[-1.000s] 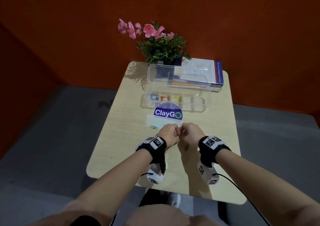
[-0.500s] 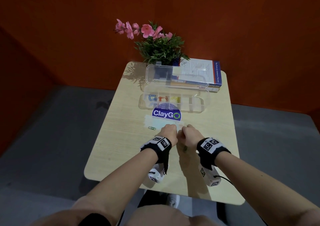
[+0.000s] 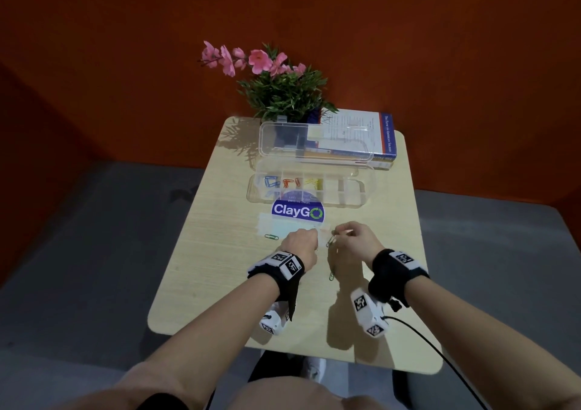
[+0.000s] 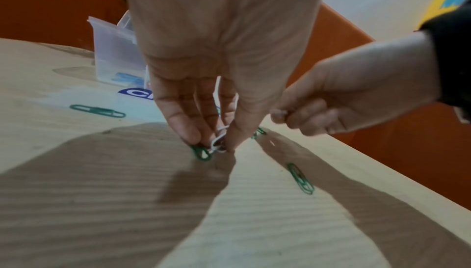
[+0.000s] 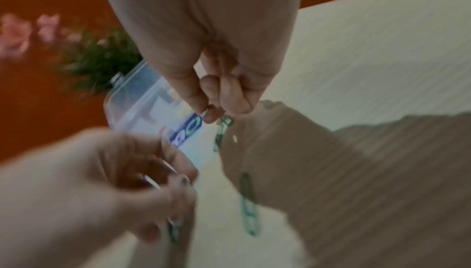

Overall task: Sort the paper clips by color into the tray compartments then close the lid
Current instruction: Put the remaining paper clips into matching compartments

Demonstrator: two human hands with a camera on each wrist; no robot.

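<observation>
Nearest me at six o'clock, my two forearms run up onto the table, each wrist wrapped in a black band with printed markers. A loose green clip lies flat on the wood between the wrists, just short of the hands.

My left hand has its fingers curled down to the tabletop; in the left wrist view thumb and fingertips pinch a small tangle of clips, one green and one white, pressed against the wood. My right hand, just at three o'clock of the left, is raised a little off the surface with its fingers bent tight, pinching a green clip that dangles from the fingertips. The right wrist view is too blurred for finer detail.

At nine o'clock of the left hand another green clip lies alone, near a pale patch on the table. Toward twelve o'clock sits a blue ClayGo sticker, then the clear tray with its lid standing open behind. Blue clips, orange clips and yellow clips occupy three neighbouring compartments at the left end. Farthest off, a book and a pink-flowered plant stand against the orange wall.
</observation>
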